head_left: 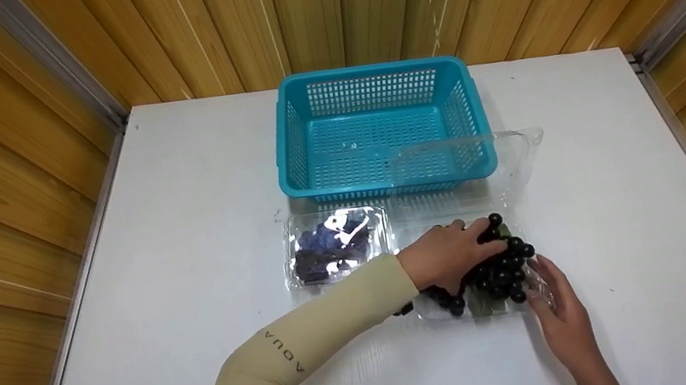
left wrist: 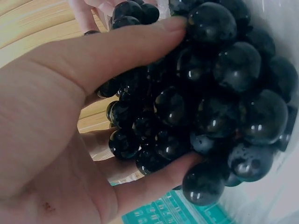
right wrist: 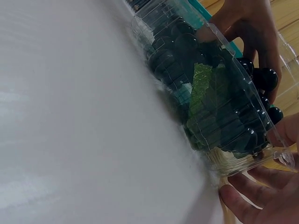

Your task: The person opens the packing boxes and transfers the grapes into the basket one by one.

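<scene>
A bunch of black grapes (head_left: 504,274) lies in a clear plastic clamshell box (right wrist: 233,163) at the right of the table. My left hand (head_left: 446,255) reaches over from the left and grips the bunch, its thumb and fingers around the grapes (left wrist: 217,114) in the left wrist view. My right hand (head_left: 565,312) holds the box's right end, with fingers at its wall and rim. Green leaves (right wrist: 201,91) show through the box's side. The hinged lid (head_left: 513,158) stands raised at the back, towards the basket.
A teal plastic basket (head_left: 391,189) with lattice walls stands behind the box, holding no fruit. Left of the open box, a lidded clear box (head_left: 384,234) with dark contents reflects the light. Wood-patterned panels (head_left: 307,12) border the white table (head_left: 199,243).
</scene>
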Action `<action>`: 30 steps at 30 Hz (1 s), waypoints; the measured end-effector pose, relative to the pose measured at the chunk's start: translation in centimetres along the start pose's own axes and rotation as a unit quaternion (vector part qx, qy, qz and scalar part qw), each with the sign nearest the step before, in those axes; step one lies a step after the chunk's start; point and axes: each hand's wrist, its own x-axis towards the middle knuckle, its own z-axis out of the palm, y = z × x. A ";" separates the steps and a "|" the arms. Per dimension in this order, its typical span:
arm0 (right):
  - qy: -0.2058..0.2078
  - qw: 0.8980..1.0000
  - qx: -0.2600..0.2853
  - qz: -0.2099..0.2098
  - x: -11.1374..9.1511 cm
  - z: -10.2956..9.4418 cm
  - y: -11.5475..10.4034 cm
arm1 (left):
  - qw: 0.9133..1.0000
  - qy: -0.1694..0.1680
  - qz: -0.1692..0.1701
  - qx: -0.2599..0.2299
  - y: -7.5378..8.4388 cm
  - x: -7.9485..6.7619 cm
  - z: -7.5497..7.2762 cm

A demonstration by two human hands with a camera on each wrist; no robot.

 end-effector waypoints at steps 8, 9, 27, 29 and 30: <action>-0.008 1.000 -0.005 0.002 0.1 -0.1 0.0 | 1.000 -0.022 -0.011 -0.004 0.0 0.5 -0.1; -0.007 1.000 -0.003 0.005 0.1 -0.1 -0.1 | 1.000 -0.025 -0.011 -0.003 0.1 0.5 -0.2; -0.006 1.000 -0.015 0.019 0.2 0.1 -0.1 | 0.989 -0.010 -0.025 0.144 1.9 0.2 -0.2; -0.006 1.000 -0.020 0.018 0.2 0.1 -0.2 | 0.987 -0.012 -0.033 0.156 2.0 0.3 -0.1; -0.005 1.000 -0.018 0.014 0.2 0.1 -0.2 | 0.986 -0.010 -0.036 0.161 2.0 0.4 0.0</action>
